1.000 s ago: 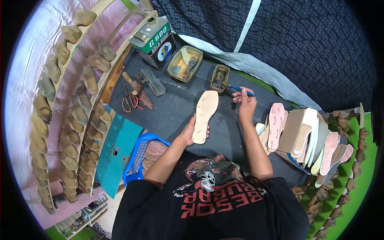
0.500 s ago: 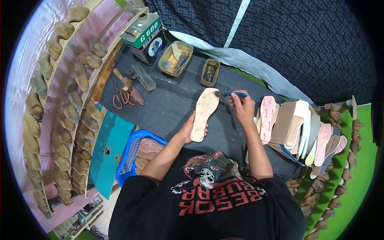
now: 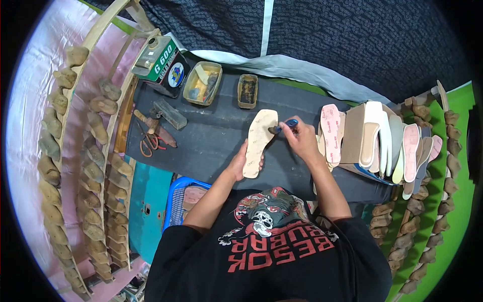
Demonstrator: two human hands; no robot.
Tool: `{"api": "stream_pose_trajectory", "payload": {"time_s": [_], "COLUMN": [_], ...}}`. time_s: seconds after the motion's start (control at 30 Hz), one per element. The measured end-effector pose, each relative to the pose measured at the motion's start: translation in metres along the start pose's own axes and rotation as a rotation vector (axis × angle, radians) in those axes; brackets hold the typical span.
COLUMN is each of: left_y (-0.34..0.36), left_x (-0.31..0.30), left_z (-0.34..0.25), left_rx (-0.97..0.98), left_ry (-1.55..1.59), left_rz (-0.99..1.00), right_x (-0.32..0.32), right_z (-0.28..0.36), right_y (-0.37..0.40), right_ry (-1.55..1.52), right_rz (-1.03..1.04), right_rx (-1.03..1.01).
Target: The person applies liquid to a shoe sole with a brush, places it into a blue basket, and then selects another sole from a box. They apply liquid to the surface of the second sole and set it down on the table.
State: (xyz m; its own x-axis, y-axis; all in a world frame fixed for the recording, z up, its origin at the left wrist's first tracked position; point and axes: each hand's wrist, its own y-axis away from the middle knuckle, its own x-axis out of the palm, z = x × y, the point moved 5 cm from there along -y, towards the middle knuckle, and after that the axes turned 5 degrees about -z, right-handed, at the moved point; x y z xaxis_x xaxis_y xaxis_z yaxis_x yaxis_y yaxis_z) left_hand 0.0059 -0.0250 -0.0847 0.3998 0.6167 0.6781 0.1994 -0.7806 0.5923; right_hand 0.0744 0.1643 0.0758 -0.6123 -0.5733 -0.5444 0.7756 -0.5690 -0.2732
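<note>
A person's left hand [image 3: 242, 162] grips the heel end of a tan insole [image 3: 258, 142] on the dark worktable [image 3: 211, 143], while the right hand [image 3: 300, 141] presses a blue-handled brush [image 3: 283, 126] against its edge, just beyond the fingertips.

Shoemaking workshop.
Racks of shoe lasts [image 3: 103, 105] flank the worktop [image 3: 211, 136]; glue can [image 3: 160, 59] at its far-left corner, insoles [image 3: 372, 136] stacked along its right edge.

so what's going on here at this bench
A person holds a tan insole over the dark mat with the left hand at its near end. The right hand grips a blue-handled brush, its tip touching the insole's far right edge. A small tin tray sits beyond, and more insoles stand stacked to the right.
</note>
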Motion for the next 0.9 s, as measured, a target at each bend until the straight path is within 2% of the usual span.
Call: {"api": "stream_pose_trajectory", "payload": {"time_s": [0.17, 0.27, 0.47, 0.6, 0.77, 0.9], "left_y": [-0.001, 0.002, -0.004, -0.004, -0.002, -0.007], "left_x": [0.005, 0.011, 0.006, 0.004, 0.02, 0.028], "left_z": [0.006, 0.008, 0.022, 0.027, 0.028, 0.026], "left_rx": [-0.016, 0.001, -0.012, 0.005, 0.01, 0.029], "left_ry": [0.011, 0.009, 0.089, 0.05, 0.068, 0.047], "left_rz": [0.085, 0.104, 0.05, 0.067, 0.121, 0.105], "right_x": [-0.013, -0.016, 0.01, 0.004, -0.022, -0.029], "right_z": [-0.009, -0.003, 0.014, 0.006, 0.003, -0.001], "right_y": [-0.009, -0.015, 0.012, 0.007, -0.012, -0.006], "right_ry": [-0.04, -0.005, 0.038, 0.04, 0.125, 0.083], "right_rz": [-0.209, -0.223, 0.031, -0.061, -0.21, -0.224], "right_rx": [0.001, -0.019, -0.016, 0.014, -0.049, -0.048]}}
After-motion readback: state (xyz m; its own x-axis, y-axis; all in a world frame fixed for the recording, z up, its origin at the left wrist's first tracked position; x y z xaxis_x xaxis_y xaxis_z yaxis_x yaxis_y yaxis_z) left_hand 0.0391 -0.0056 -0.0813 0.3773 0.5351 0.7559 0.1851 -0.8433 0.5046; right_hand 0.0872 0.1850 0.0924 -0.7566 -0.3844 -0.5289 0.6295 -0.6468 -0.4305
